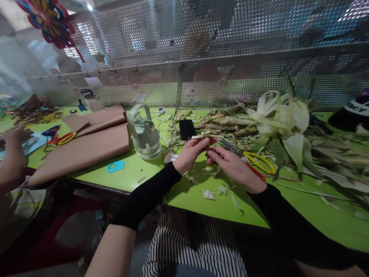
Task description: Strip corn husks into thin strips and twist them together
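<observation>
My left hand [192, 153] is closed, with thumb and fingers pinched together on a narrow pale strip of corn husk [198, 137]. Close beside it, my right hand [232, 164] is also closed in a pinch at the strip's other side; the fingers hide much of what lies between them. Just under the right hand is a curled husk shaving [211, 170]. Scissors with yellow and red handles [261, 162] lie right behind the right hand. A black phone [187, 129] rests beyond the left hand. White husk scraps [209, 194] are scattered on the green table [184, 200].
A heap of dry and green corn husks [294, 123] covers the right side. To the left stand a clear water bottle [147, 138] and folded brown paper [95, 148]. A blue tag [115, 166] lies near the edge. Another person's hand [15, 140] is at far left.
</observation>
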`<state>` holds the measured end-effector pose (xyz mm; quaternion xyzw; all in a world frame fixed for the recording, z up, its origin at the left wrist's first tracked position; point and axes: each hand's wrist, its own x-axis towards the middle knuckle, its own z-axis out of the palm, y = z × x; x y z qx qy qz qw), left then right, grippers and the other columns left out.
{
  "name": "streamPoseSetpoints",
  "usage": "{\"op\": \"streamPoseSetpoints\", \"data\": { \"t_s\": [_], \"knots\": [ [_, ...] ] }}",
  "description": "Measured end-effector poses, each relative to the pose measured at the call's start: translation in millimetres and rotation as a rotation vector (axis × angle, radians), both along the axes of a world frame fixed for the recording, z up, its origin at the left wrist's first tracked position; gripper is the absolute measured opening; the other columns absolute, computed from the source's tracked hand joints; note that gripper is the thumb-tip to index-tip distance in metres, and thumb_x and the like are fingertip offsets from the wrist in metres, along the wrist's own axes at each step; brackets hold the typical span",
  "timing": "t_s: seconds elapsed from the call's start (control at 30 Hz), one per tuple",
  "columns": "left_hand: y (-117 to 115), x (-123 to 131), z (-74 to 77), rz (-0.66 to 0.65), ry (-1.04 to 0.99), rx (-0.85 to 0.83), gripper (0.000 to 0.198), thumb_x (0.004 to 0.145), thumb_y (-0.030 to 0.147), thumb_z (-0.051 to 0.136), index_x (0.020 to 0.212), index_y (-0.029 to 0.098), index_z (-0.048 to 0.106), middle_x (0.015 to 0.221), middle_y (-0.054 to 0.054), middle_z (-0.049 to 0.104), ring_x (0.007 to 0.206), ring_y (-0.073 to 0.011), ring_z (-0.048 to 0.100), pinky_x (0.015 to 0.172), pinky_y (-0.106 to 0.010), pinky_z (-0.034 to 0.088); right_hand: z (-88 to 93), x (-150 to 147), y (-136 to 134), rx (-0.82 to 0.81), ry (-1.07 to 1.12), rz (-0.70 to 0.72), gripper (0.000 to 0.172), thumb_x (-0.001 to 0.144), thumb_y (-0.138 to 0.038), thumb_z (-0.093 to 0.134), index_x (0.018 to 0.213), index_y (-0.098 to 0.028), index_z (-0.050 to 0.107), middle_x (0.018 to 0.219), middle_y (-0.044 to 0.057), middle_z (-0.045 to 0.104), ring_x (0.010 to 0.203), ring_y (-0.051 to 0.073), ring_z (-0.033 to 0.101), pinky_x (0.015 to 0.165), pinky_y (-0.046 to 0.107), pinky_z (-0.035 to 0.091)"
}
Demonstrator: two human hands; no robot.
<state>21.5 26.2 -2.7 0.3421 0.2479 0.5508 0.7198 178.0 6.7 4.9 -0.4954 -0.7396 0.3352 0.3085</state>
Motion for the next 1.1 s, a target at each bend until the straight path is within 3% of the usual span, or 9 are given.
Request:
{"op": "streamPoseSetpoints", "data": {
  "t_s": [0.1, 0.23, 0.4, 0.43, 0.5, 0.6, 0.67, 0.83, 1.1],
  "knots": [
    [-0.9, -0.6, 4.5, 0.077, -0.059, -0.084, 0.006, 0.091, 0.018, 0.070, 0.087, 0.015, 0.071, 0.080, -0.002, 0.074, 0.082, -0.0110, 0.069, 0.085, -0.025, 0.048, -8.3, -2.3, -8.7, -0.066, -0.056, 0.022, 0.041, 0.100, -0.057, 0.041, 0.079, -0.025, 0.054, 0.064, 0.000, 0.059, 0.060, 0.018, 0.055, 0.063, 0.033, 0.045],
    [-4.5, -0.5, 10.1, 0.067, -0.070, -0.137, 0.008, 0.093, 0.019, 0.069, 0.087, 0.014, 0.067, 0.069, 0.003, 0.064, 0.062, -0.0059, 0.060, 0.071, -0.021, 0.048, -15.0, -8.4, -28.3, 0.000, -0.169, 0.018, 0.044, 0.102, -0.057, 0.034, 0.079, -0.025, 0.054, 0.062, 0.000, 0.058, 0.057, 0.019, 0.054, 0.058, 0.033, 0.042],
    [-4.7, -3.7, 14.8, 0.086, -0.087, -0.137, 0.012, 0.095, 0.019, 0.067, 0.085, 0.012, 0.066, 0.064, 0.005, 0.053, 0.050, -0.0011, 0.038, 0.049, -0.015, 0.028, -3.7, 12.0, -51.5, 0.116, -0.412, 0.346, 0.046, 0.101, -0.058, 0.038, 0.085, -0.025, 0.066, 0.088, 0.008, 0.073, 0.078, 0.024, 0.069, 0.073, 0.038, 0.052],
    [-4.7, -4.4, 15.1, 0.081, -0.083, -0.135, 0.012, 0.095, 0.019, 0.067, 0.085, 0.012, 0.066, 0.064, 0.005, 0.053, 0.050, -0.0011, 0.037, 0.049, -0.015, 0.028, -0.6, 23.7, -51.1, 0.141, -0.443, 0.309, 0.044, 0.100, -0.059, 0.041, 0.089, -0.025, 0.068, 0.099, 0.009, 0.074, 0.086, 0.026, 0.070, 0.077, 0.040, 0.054],
    [-5.6, -5.1, 14.9, 0.057, -0.062, -0.124, 0.010, 0.093, 0.020, 0.070, 0.087, 0.012, 0.067, 0.065, 0.005, 0.053, 0.051, -0.0013, 0.037, 0.050, -0.014, 0.028, 3.9, 52.3, -43.9, 0.252, -0.537, 0.060, 0.043, 0.097, -0.057, 0.042, 0.098, -0.023, 0.067, 0.108, 0.014, 0.074, 0.098, 0.032, 0.070, 0.086, 0.047, 0.055],
    [-8.4, -4.1, 13.2, 0.013, -0.034, -0.091, 0.013, 0.090, 0.023, 0.074, 0.090, 0.013, 0.067, 0.066, 0.006, 0.052, 0.052, -0.0016, 0.035, 0.049, -0.014, 0.026, 3.6, 93.9, -24.3, 0.152, -0.842, -0.225, 0.022, 0.089, -0.041, 0.047, 0.085, -0.021, 0.056, 0.087, 0.018, 0.068, 0.082, 0.036, 0.068, 0.076, 0.048, 0.052],
    [-9.8, -3.1, 11.9, -0.004, -0.022, -0.069, 0.018, 0.089, 0.025, 0.076, 0.086, 0.014, 0.063, 0.067, 0.006, 0.051, 0.052, -0.0017, 0.033, 0.048, -0.015, 0.024, -0.4, 111.4, -11.8, 0.074, -0.879, -0.248, 0.010, 0.083, -0.033, 0.051, 0.080, -0.024, 0.047, 0.081, 0.015, 0.065, 0.075, 0.033, 0.066, 0.070, 0.043, 0.049],
    [-8.0, -3.3, 9.9, -0.011, 0.007, -0.053, 0.026, 0.089, 0.026, 0.075, 0.080, 0.017, 0.053, 0.065, 0.007, 0.049, 0.050, -0.0022, 0.030, 0.048, -0.016, 0.022, -6.1, 118.2, 7.4, 0.050, -0.871, -0.293, 0.024, 0.076, -0.037, 0.060, 0.075, -0.028, 0.038, 0.072, 0.011, 0.061, 0.066, 0.030, 0.061, 0.063, 0.040, 0.043],
    [-1.9, -3.7, 3.0, -0.055, 0.070, -0.033, 0.027, 0.083, 0.033, 0.080, 0.083, 0.017, 0.058, 0.076, 0.003, 0.063, 0.061, -0.0049, 0.047, 0.063, -0.023, 0.036, 7.7, 116.8, 18.1, -0.040, -0.814, -0.269, 0.027, 0.076, -0.033, 0.066, 0.062, -0.029, 0.043, 0.059, 0.010, 0.064, 0.052, 0.026, 0.058, 0.054, 0.038, 0.038]
  ]
}}
